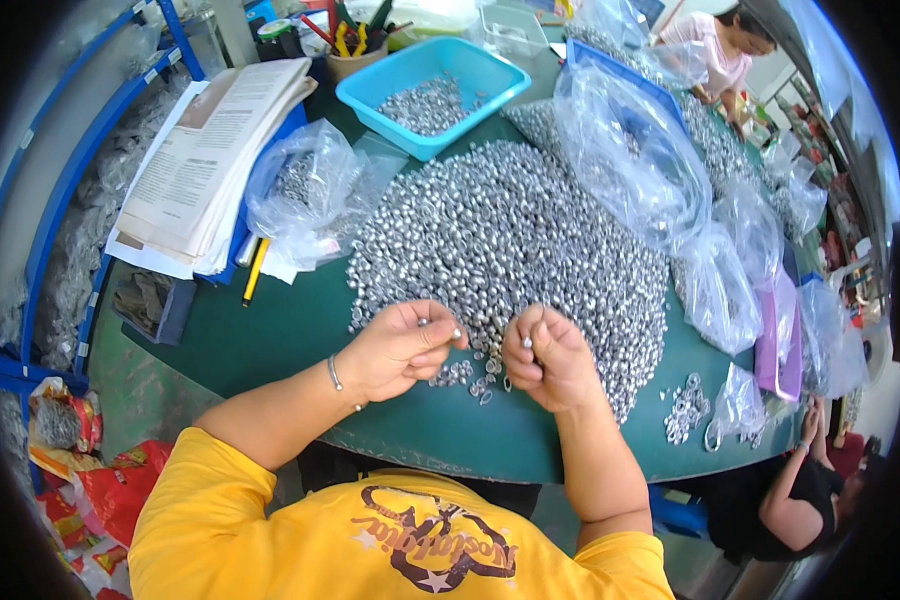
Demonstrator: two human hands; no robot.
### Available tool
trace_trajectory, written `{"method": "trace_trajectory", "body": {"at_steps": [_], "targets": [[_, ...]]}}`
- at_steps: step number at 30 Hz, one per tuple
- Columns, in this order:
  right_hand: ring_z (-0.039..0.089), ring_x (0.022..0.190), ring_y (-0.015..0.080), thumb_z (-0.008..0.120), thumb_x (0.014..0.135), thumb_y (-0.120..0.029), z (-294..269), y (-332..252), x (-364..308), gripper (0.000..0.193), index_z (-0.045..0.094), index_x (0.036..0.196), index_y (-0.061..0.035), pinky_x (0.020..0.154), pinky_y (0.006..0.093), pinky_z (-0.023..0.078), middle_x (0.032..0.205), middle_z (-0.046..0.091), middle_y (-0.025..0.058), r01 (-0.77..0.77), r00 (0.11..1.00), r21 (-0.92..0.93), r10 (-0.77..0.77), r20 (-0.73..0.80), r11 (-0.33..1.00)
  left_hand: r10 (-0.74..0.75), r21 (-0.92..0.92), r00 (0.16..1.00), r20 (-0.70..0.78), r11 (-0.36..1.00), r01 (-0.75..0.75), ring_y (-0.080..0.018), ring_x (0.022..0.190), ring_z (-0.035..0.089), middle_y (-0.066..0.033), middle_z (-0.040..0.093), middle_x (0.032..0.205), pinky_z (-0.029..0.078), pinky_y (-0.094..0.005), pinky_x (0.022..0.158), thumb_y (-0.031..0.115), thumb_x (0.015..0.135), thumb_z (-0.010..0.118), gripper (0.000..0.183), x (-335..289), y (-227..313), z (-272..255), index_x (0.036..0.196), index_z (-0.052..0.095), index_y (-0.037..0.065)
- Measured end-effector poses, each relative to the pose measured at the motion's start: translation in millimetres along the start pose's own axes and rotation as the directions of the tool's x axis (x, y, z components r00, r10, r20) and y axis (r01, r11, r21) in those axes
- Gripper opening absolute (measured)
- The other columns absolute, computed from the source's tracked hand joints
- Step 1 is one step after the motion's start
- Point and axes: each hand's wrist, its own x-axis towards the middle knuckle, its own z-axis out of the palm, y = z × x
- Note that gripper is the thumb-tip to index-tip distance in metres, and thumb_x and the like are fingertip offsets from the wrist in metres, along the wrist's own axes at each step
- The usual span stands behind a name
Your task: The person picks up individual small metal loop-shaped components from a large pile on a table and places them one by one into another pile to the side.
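A large heap of small silvery metal pieces point(510, 230), many of them ring-shaped, covers the middle of the green table. My left hand point(395, 352) is closed at the heap's near edge, pinching a small silvery piece point(457, 334) between thumb and fingertips. To its right, my right hand point(558, 362) also pinches a small silvery piece point(526, 343). The two hands are apart. Fingers hide much of both pieces, so their exact kind is unclear. Between and below the hands lies a small cluster of loose rings point(454, 374).
A blue plastic basin point(433, 145) holds more pieces behind the heap. Clear plastic bags point(630, 150) line the right side; papers point(210, 150) and a yellow pencil-like stick point(256, 272) lie left. A separate ring pile point(686, 408) sits right. Two other people are at the right.
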Motion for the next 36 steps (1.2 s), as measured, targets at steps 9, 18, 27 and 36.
{"method": "trace_trajectory", "body": {"at_steps": [9,18,27,36], "targets": [[0.034,0.045,0.0069,0.045,0.091,-0.017,44.2,-66.2,113.6,0.016,0.050,0.087,-0.0031,0.038,0.0185,0.024,0.060,0.044,0.0002,0.096,0.967,-0.466,-0.193,-0.166,0.880,0.051,-0.092,0.998,-0.023,0.994,-0.053,-0.0034,0.052,0.035,-0.0042,0.054,0.086,0.027,-0.0156,0.044,0.013,0.089,0.048,0.015,1.4,3.1,-5.8,0.095,0.055,0.001],[0.028,0.040,0.0047,0.049,0.089,-0.018,25.1,-71.4,84.5,0.025,0.053,0.103,0.0018,0.037,0.0182,0.023,0.054,0.040,-0.0040,0.087,0.908,-0.495,-0.273,-0.317,0.864,0.089,-0.185,0.996,-0.001,0.979,-0.088,-0.0030,0.054,0.036,-0.0016,0.052,0.085,0.028,-0.0154,0.044,0.013,0.088,0.050,0.013,0.0,5.1,-7.2,0.095,0.056,0.003],[0.045,0.052,0.0017,0.062,0.076,-0.001,2.1,-29.7,-10.6,0.011,0.063,0.086,-0.0011,0.046,0.0177,0.036,0.062,0.057,-0.0015,-0.096,0.943,-0.966,-0.290,-0.166,0.238,0.044,-0.164,0.999,-0.018,0.985,-0.046,-0.0024,0.053,0.036,-0.0039,0.053,0.087,0.028,-0.0152,0.045,0.014,0.088,0.052,0.012,-4.4,-2.0,-7.4,0.090,0.055,0.003],[0.057,0.057,0.0247,0.063,0.071,-0.010,9.1,-13.0,-15.2,0.007,0.063,0.078,-0.0084,0.049,0.0334,0.045,0.065,0.057,0.0068,0.158,0.972,-0.934,-0.114,0.204,-0.322,-0.011,-0.130,0.998,-0.069,0.992,0.002,-0.0026,0.052,0.035,-0.0051,0.053,0.089,0.028,-0.0147,0.044,0.012,0.089,0.050,0.011,1.9,-4.9,-8.6,0.090,0.052,0.002]]}}
